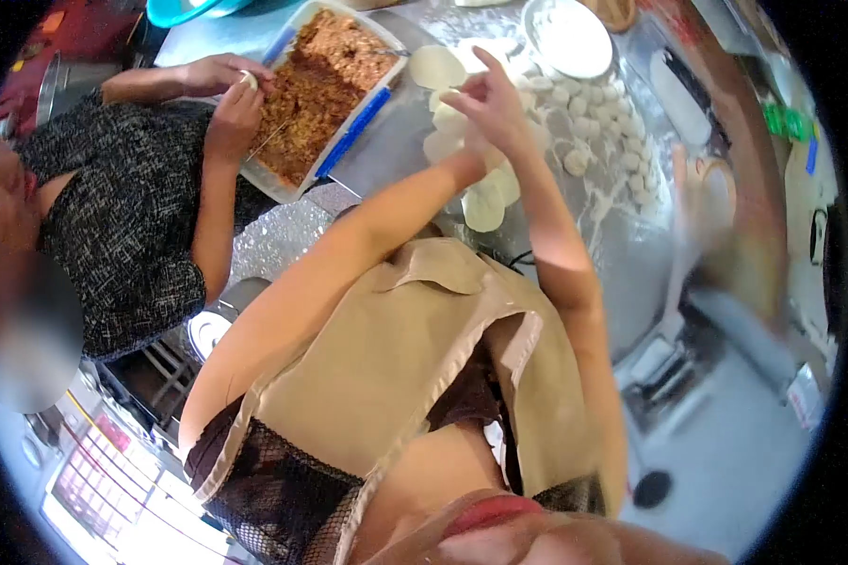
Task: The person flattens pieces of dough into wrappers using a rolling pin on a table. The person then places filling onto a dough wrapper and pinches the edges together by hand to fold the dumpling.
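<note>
My right hand (490, 102) is over the metal worktop, above several flat round dough wrappers (437, 68). Its index finger points away and the thumb stands apart; I see nothing held. My left hand (488, 158) reaches in under my right wrist, blurred and mostly covered, so its fingers do not show. Near it, more pale dough wrappers (484, 207) overlap along the worktop's near edge. Just to the right of both hands lie many small floured dough pieces (584, 118). A white bowl of flour (569, 36) stands beyond them.
At left, a co-worker's hands (236, 108) pinch a pale wrapper beside a plastic tub (349, 141) of two minced fillings. A white tool with a black handle (683, 94) lies at right. A blurred arm (683, 217) reaches in there. A blue basin (181, 11) stands far left.
</note>
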Available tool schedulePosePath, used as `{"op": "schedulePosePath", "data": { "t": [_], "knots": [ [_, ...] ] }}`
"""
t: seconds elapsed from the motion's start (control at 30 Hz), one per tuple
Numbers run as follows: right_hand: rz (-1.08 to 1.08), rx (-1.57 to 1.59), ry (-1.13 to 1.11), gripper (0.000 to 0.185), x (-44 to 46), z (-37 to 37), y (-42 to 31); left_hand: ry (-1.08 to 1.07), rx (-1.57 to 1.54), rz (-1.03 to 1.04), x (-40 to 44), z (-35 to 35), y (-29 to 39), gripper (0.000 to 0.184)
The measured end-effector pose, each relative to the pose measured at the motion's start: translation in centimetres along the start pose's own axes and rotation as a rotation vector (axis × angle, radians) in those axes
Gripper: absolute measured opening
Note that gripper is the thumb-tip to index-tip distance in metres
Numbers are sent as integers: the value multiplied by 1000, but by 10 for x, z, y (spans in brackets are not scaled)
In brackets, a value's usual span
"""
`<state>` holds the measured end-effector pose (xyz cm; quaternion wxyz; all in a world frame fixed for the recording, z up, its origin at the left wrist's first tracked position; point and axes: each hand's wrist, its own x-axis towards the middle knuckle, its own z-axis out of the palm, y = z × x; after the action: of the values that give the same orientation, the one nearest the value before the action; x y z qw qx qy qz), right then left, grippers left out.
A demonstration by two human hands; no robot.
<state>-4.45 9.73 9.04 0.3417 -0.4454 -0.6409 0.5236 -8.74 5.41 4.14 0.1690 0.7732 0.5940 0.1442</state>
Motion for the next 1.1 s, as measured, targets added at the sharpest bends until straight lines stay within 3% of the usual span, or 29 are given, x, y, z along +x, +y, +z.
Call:
{"op": "schedulePosePath", "data": {
  "t": [0.03,0.07,0.13,0.17,0.33,0.4,0.47,0.53,0.6,0.63,0.7,0.83,0.97,1.1],
  "knots": [
    [13,141,-63,66,16,17,-7,4,-23,0,0,0,0,25],
    [9,136,-84,66,30,29,-15,8,-49,1,-1,0,0,25],
    [22,-94,-212,47,53,51,-28,9,-119,5,-3,-3,-1,26],
    [-197,-164,-116,27,57,64,-26,8,-164,5,-4,-4,-1,26],
    [-428,-392,-91,16,53,73,-59,-41,-676,-49,-18,-14,-17,29],
    [-248,-171,36,15,42,73,-75,-129,-1357,-224,-39,-25,-27,30],
    [-268,-103,105,15,42,81,-74,-222,-2490,-517,-63,-39,-42,34],
    [-50,134,130,18,46,87,-63,-108,-1774,-298,-97,-30,-68,38],
    [33,182,145,20,51,95,-56,-162,-2656,-571,-112,-94,-76,36],
    [112,236,159,21,53,100,-53,-167,-2656,-572,-124,-99,-81,36],
    [126,291,235,22,56,111,-48,57,-2435,-757,-141,-105,-91,38],
    [152,434,417,22,55,127,-48,172,-2255,-678,-155,-124,-102,39],
    [115,487,503,21,57,138,-45,247,-2351,-593,-148,-143,-110,41],
    [35,499,573,21,62,142,-43,378,-2228,-681,-134,-151,-119,37]
  ]
}}
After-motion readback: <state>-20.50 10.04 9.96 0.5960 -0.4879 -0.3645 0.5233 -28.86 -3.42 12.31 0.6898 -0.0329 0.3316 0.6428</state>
